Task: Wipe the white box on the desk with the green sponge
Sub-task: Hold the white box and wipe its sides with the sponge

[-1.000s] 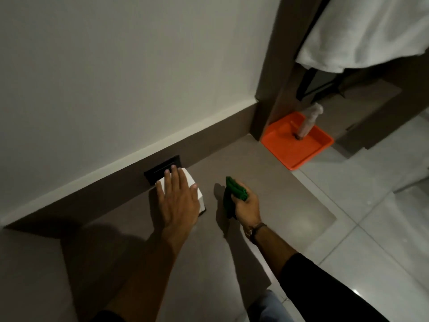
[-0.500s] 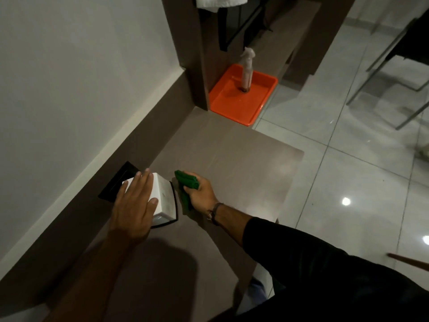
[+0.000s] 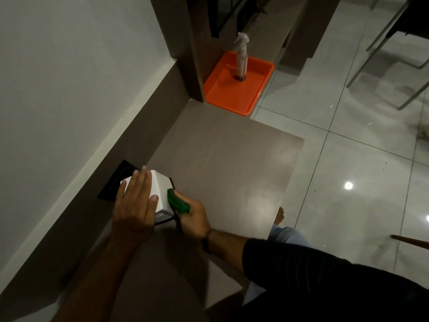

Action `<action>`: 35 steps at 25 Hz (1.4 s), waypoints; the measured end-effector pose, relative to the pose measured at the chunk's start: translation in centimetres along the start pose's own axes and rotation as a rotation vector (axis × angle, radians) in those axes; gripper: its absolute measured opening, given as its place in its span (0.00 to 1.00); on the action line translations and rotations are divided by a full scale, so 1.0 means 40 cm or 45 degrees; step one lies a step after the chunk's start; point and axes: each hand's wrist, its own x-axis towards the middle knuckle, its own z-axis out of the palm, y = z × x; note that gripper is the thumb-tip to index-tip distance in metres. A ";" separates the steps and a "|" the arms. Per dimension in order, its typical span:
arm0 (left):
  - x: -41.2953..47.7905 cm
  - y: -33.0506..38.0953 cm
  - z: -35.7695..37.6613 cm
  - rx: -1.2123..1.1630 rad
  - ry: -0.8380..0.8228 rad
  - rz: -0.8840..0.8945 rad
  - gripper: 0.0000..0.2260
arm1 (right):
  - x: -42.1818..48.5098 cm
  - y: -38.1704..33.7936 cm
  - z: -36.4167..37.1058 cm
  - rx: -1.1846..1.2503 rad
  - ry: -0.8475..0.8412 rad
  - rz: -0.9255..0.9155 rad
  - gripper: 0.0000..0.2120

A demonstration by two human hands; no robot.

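Observation:
A small white box (image 3: 160, 189) stands on the brown desk (image 3: 227, 168) close to the back wall, on a thin black base. My left hand (image 3: 135, 205) lies flat on top of the box with the fingers spread, and covers most of its top. My right hand (image 3: 193, 217) grips a green sponge (image 3: 177, 202) and presses it against the box's right side face. The lower front of the box is partly hidden by both hands.
A black socket plate (image 3: 116, 182) sits in the brown back panel just behind the box. On the floor past the desk's far end lies an orange tray (image 3: 253, 94) with a spray bottle (image 3: 241, 56) standing in it. Metal chair legs (image 3: 380, 52) stand on the tiled floor at the upper right.
My right hand has brought the green sponge from beside the box into contact with its right side. My left hand stays on the box top. The view has swung right and down.

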 end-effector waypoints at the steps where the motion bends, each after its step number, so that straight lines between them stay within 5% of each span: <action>1: -0.001 0.002 -0.002 -0.004 -0.011 -0.011 0.23 | 0.048 -0.018 0.006 0.008 0.021 0.032 0.23; 4: -0.003 0.003 0.002 0.071 -0.001 0.034 0.22 | 0.144 -0.107 0.028 -0.038 0.013 0.009 0.24; 8: -0.007 -0.007 0.014 0.124 0.005 0.037 0.23 | -0.015 -0.051 0.030 0.011 -0.099 -0.123 0.26; 15: -0.016 -0.012 0.020 0.073 -0.086 -0.032 0.26 | 0.134 -0.113 0.024 -0.007 0.029 0.220 0.12; 20: 0.009 -0.003 0.009 -0.114 -0.207 -0.264 0.27 | -0.038 -0.044 0.005 -0.034 -0.025 0.261 0.22; 25: 0.022 -0.002 -0.007 -0.118 -0.286 -0.283 0.28 | 0.137 -0.130 0.007 -0.059 0.049 0.369 0.12; 35: 0.026 0.012 -0.017 -0.146 -0.342 -0.338 0.29 | 0.155 -0.142 -0.019 -0.129 -0.012 0.468 0.10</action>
